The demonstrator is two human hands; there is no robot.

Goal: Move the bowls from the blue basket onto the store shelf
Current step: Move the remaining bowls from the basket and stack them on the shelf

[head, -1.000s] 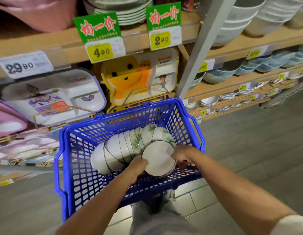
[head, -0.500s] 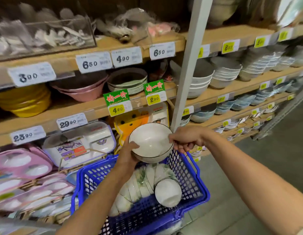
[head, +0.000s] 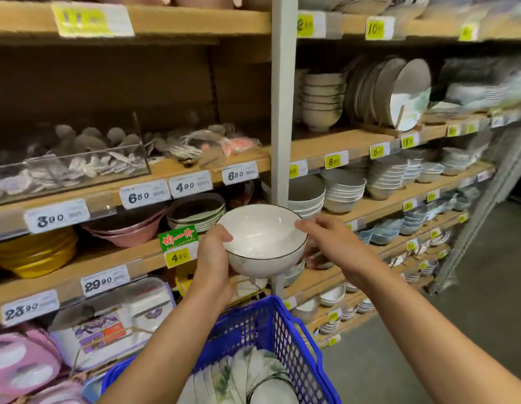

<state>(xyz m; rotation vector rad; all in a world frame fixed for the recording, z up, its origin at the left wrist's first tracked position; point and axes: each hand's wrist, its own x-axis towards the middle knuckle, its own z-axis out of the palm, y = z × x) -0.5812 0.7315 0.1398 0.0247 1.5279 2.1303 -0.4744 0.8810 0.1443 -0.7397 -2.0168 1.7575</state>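
A white bowl (head: 260, 239) with a thin dark rim is held upright in front of the shelves, above the blue basket (head: 285, 336). My left hand (head: 212, 258) grips its left side and underside. My right hand (head: 326, 240) holds its right rim. Several more white bowls with green leaf patterns (head: 244, 374) lie on their sides in the basket at the bottom of the view. On the wooden store shelf (head: 341, 142) right of the grey upright post stands a stack of similar bowls (head: 322, 102).
A grey shelf post (head: 284, 97) rises just behind the held bowl. Stacked bowls (head: 343, 191) and plates (head: 399, 93) fill the right shelves. Left shelves carry spoons in a clear bin (head: 67, 161), pink bowls (head: 125, 228), yellow bowls (head: 35, 252) and boxed trays (head: 113, 325). Grey floor lies at right.
Both hands have lifted the white bowl out of the basket and raised it toward the shelves. The view has tilted upward, so the basket now sits at the bottom edge.
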